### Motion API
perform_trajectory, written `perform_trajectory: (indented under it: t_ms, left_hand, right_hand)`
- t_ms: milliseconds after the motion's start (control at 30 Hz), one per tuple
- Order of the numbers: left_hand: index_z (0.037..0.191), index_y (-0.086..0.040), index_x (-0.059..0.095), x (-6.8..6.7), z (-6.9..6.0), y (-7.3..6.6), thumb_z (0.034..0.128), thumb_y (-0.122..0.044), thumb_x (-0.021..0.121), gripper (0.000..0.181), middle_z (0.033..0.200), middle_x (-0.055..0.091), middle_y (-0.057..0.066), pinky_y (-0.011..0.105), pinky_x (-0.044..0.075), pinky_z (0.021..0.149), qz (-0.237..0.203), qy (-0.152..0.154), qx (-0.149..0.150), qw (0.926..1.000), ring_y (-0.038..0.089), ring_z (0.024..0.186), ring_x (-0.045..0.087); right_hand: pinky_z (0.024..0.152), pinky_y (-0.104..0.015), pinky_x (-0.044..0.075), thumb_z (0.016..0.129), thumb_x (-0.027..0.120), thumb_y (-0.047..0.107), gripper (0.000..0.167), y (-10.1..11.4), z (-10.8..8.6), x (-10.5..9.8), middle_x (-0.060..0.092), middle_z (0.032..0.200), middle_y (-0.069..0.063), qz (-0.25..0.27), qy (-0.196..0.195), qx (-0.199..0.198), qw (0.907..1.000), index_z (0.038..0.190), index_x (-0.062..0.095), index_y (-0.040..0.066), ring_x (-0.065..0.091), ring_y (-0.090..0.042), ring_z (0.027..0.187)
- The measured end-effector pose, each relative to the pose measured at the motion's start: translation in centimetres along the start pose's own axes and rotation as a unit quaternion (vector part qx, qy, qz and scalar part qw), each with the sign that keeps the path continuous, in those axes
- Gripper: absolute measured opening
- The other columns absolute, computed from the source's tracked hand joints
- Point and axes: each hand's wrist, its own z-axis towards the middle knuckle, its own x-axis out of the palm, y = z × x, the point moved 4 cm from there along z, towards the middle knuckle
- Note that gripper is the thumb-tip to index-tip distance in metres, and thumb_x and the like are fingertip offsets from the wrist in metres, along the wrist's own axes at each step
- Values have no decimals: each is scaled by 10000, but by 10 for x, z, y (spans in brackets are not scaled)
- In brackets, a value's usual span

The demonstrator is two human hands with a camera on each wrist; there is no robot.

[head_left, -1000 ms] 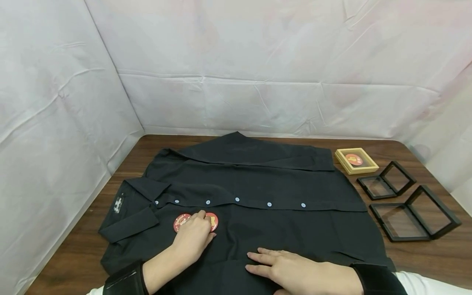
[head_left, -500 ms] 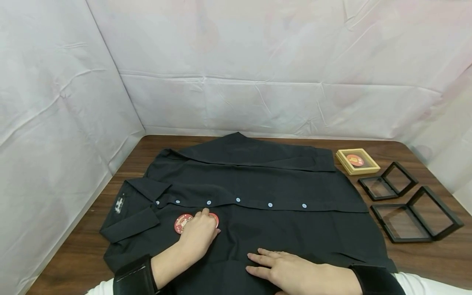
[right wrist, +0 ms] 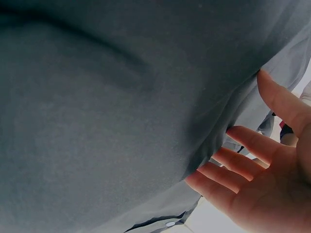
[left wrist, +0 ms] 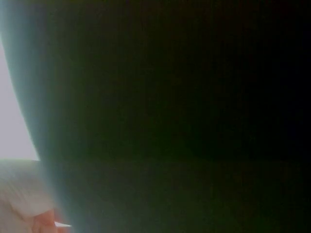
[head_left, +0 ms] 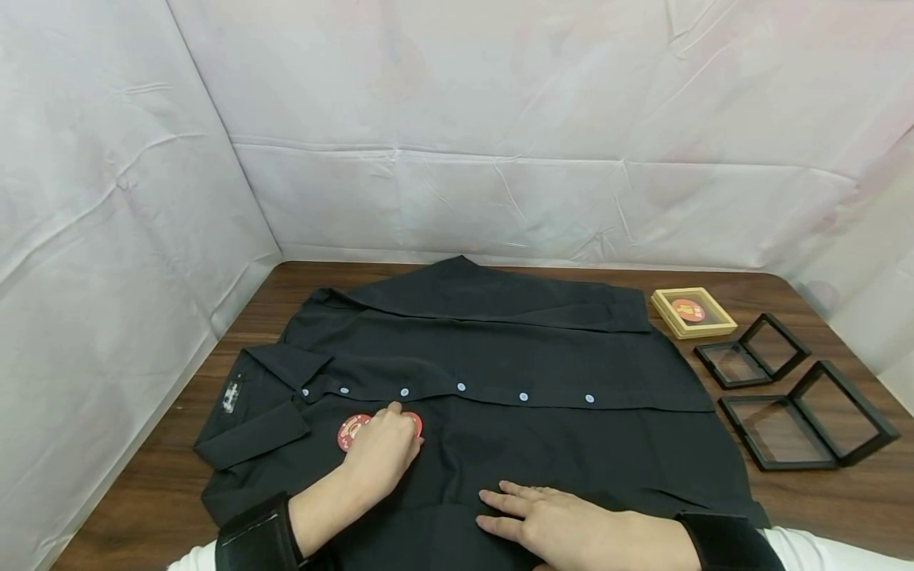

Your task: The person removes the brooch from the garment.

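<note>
Head view: left hand [head_left: 382,452], the nearer, partly covers one red badge [head_left: 416,424]; a second red badge [head_left: 351,431] lies just left, both on the black shirt [head_left: 543,361]. Left wrist view: largely dark, left hand's hold undeterminable. Right wrist view: right hand [right wrist: 267,174], fingers spread, grips nothing, touches the black shirt

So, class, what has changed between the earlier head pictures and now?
The left hand has shifted slightly rightward, covering more of the right red badge; whether its grip changed is hidden. The right hand still rests on the dark shirt; the yellow box and black frames stayed put.
</note>
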Motion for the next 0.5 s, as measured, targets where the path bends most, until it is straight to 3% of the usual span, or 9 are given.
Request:
perform_trajectory:
  t_ms: [200, 500]
  left_hand:
    - [599, -13, 623, -4, -1, 3, 711, -128, 716, 186, 650, 513, 106, 326, 487, 499, -200, 118, -80, 9997, 209, 547, 528]
    - [580, -45, 582, -13, -2, 8, 720, -89, 690, 183, 591, 503, 63, 293, 407, 401, -252, 30, -355, 9990, 191, 493, 548]
  right_hand:
    - [828, -284, 451, 756, 676, 326, 608, 0, 0, 0, 411, 1331, -76, 112, 73, 47, 9999, 1295, 463, 143, 439, -244, 1167]
    - [839, -282, 441, 723, 705, 320, 650, 0, 0, 1, 400, 1342, -56, 123, 164, 125, 9997, 1301, 454, 163, 429, -226, 1177]
